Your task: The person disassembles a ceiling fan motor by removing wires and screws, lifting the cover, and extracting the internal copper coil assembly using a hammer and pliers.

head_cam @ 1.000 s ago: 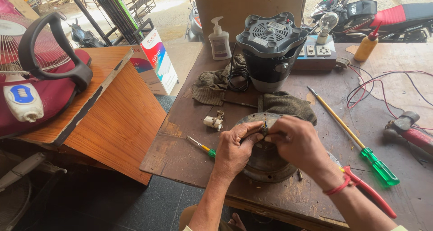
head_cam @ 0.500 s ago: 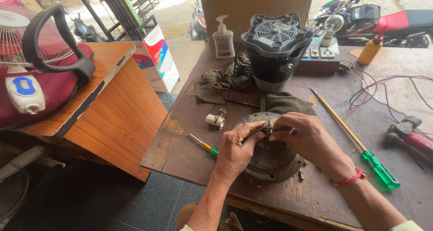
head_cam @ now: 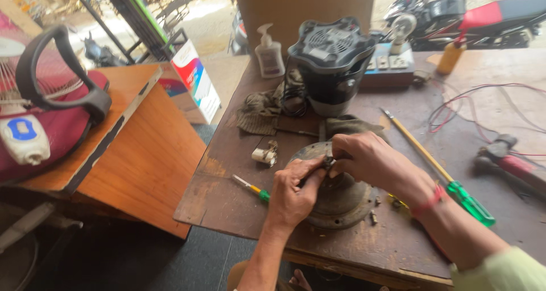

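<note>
A round, rusty metal motor housing (head_cam: 341,203) lies on the brown wooden workbench (head_cam: 227,177) near its front edge. My left hand (head_cam: 293,194) rests on the housing's left side, fingers pinching a small part at its top centre. My right hand (head_cam: 372,160) comes in from the right and grips the same spot, its fingertips meeting those of the left. A red thread band sits on my right wrist. What lies between the fingertips is hidden.
A small green-handled screwdriver (head_cam: 253,187) lies left of the housing, a long one (head_cam: 441,169) to the right. Behind stand a black motor base (head_cam: 333,61), rags (head_cam: 259,112), a pump bottle (head_cam: 269,52), a power strip, red wires (head_cam: 483,106) and a hammer (head_cam: 506,160). A fan (head_cam: 40,98) sits left.
Both hands have stayed on the housing; the fingers shifted slightly at its top centre. The camera has moved closer and a little to the right.
</note>
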